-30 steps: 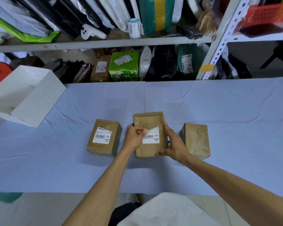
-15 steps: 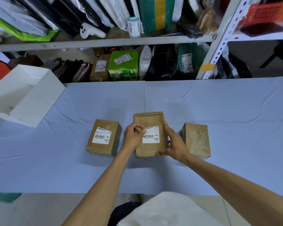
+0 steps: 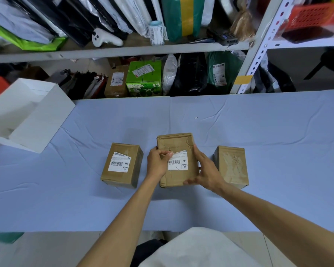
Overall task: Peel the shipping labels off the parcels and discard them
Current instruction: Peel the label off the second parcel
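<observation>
Here, left hand [image 3: 157, 163] pinched a corner of the label [image 3: 178, 163]; right hand [image 3: 205, 171] gripped the middle parcel [image 3: 176, 142] by its side.

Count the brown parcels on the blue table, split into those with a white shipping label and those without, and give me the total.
Labelled: 2, the left parcel and the middle parcel, whose label the left hand pinches at a corner.
Unlabelled: 1, the right parcel.
Total: 3.

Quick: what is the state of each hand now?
Left hand: pinches a corner of the label on the middle box.
Right hand: grips the middle box.
</observation>
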### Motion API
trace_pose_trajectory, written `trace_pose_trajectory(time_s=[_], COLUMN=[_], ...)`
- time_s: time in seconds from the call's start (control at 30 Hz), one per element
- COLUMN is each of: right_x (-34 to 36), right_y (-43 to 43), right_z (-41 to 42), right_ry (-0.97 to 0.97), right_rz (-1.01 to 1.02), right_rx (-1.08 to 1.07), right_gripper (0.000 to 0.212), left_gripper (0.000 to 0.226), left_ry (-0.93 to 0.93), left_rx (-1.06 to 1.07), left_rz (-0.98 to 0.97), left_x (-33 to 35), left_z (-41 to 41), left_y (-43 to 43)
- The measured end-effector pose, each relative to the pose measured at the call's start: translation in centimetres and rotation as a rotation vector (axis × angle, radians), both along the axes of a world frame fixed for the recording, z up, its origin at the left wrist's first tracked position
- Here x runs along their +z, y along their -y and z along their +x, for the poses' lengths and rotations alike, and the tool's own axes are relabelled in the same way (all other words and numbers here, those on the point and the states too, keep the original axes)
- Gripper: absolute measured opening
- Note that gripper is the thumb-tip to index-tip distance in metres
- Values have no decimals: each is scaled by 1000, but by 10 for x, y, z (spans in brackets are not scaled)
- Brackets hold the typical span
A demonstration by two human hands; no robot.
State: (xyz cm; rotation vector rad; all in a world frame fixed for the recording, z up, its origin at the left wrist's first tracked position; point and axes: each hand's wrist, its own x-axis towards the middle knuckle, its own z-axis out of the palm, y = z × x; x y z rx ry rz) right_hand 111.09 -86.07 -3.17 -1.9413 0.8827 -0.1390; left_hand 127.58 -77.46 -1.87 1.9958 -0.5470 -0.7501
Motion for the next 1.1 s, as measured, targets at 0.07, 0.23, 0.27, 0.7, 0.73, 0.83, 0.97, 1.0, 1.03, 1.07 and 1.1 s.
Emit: trace_pose_trajectory(time_s=[0.07, 0.23, 0.27, 0.7, 0.73, 0.83, 0.97, 1.0, 1.03, 1.07, 1.1], right_x=[0, -1, -1, 3, 3, 4, 4, 4, 4, 5, 5], right_y=[0, 0, 0, -1, -1, -2, -2, -2, -2, -2, -2], right_z=[0, 0, 0, -1, -1, -1, -1, 0, 0, 0, 0], right_ry=[-1, -1, -3, -6, -5, -2, -8, -10, -11, -10, -10], right_rz=[3, 17, 17, 3, -1, -1, 5, 7, 7, 6, 4], right_rx=[-3, -2, -1, 9, 10, 14, 11, 10, 11, 14, 16], right_gripper=[141, 142, 142, 141, 141, 140, 141, 141, 141, 141, 141], left_gripper=[6, 13, 13, 19, 18, 17, 16, 16, 16, 16, 16], left_ry=[-6, -22, -26, -36, -40, -47, -71, -76, -76, -74, -72], left_rx=[-13, -19, -17, -31, -31, -26, -24, -26, -27, -30, -33], left_rz=[9, 27, 29, 67, 70, 73, 62, 65, 66, 65, 64], left_x=[2, 6, 7, 8, 8, 8, 9, 9, 9, 9, 9], left_z=[0, -1, -1, -1, -1, -1, -1, -1, -1, -1, -1], left_y=[0, 1, 1, 1, 1, 0, -1, -1, -2, -2, -1])
